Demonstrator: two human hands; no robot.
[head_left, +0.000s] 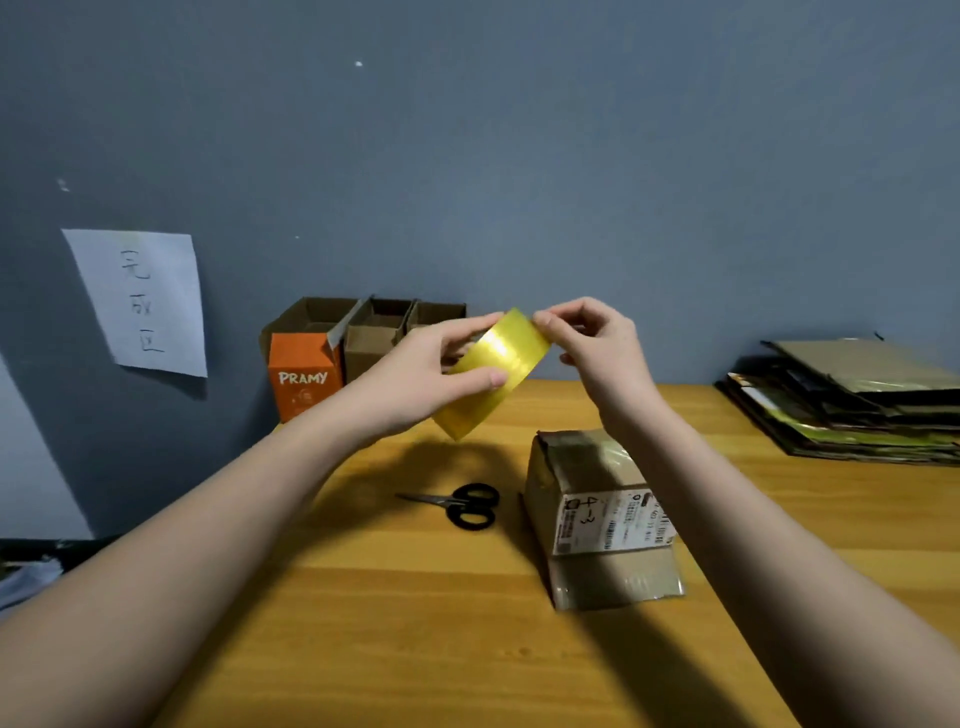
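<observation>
One roll of yellow tape (501, 348), tilted, held in the air above the far middle of the table (395, 623). Left hand (426, 374): grip clamped on the roll, thumb across its face, fingers behind. Right hand (597, 348): grip pinched together on the roll's upper edge. One labelled cardboard parcel (597, 514) on the table, below the right wrist. One pair of black scissors (462, 504) just left of it, apart. Three open cartons (363, 332) at the far edge. One stack of flattened cardboard (852, 400) at the far right corner.
</observation>
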